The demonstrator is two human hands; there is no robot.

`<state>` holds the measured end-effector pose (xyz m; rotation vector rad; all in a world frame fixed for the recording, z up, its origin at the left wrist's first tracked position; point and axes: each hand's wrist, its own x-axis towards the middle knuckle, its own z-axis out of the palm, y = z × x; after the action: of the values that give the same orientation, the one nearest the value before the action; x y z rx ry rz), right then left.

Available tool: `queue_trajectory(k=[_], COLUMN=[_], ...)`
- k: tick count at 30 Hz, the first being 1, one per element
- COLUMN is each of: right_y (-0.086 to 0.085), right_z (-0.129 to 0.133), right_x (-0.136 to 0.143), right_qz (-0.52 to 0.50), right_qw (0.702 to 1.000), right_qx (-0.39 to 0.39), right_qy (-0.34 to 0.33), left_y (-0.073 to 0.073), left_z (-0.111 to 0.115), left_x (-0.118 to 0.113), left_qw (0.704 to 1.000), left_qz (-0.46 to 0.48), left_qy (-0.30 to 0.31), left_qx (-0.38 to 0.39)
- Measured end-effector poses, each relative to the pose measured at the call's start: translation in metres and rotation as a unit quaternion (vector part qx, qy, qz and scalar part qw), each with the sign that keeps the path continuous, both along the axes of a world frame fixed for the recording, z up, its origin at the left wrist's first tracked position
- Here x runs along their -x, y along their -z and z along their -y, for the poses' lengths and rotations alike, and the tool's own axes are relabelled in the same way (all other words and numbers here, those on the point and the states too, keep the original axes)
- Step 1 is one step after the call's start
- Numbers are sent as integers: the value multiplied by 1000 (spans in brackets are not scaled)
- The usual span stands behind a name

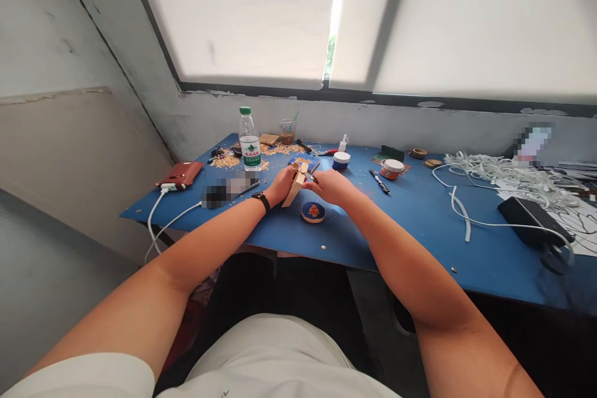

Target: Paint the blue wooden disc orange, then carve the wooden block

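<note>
In the head view my left hand [281, 183], with a dark band on its wrist, is closed around a pale wooden block [293, 189] tilted above the table. My right hand [330, 186] is closed at the block's upper right side. A thin grey tool [316, 167] sticks out from its fingers against the wood; its kind is too small to make out. Just below the hands lies a round wooden disc [313, 212] with a blue top and an orange-brown figure. Behind the block a blue patterned piece [298, 161] is partly hidden.
A water bottle [249, 143] stands among wood chips [224, 158] on the blue table [410, 224]. Farther right are a blue jar [341, 161], a pen [380, 181] and a red-and-white tub [392, 168]. White cables trail around a black box [532, 222]. A red-brown case [181, 175] lies left.
</note>
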<state>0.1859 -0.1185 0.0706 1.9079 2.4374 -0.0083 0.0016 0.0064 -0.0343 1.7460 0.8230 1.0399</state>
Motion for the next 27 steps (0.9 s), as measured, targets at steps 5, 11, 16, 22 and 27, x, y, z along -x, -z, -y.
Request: queue_trajectory(k=[5, 11, 16, 22, 27], right_y=[1, 0, -4, -2, -3], right_z=[-1, 0, 3, -1, -3], right_x=[2, 2, 4, 2, 1], right_qz=[24, 40, 47, 52, 33], right_qw=[1000, 999, 999, 998, 999], right_qx=[-1, 1, -4, -3, 3], right_qy=[-3, -8, -24, -34, -22], left_y=[3, -1, 0, -2, -6], left_z=[1, 5, 3, 6, 11], left_x=[3, 15, 18, 17, 10], left_qw=[999, 998, 994, 993, 997], left_qz=[28, -21, -75, -76, -51], left_qy=[27, 23, 31, 37, 10], left_qx=[33, -62, -79, -78, -57])
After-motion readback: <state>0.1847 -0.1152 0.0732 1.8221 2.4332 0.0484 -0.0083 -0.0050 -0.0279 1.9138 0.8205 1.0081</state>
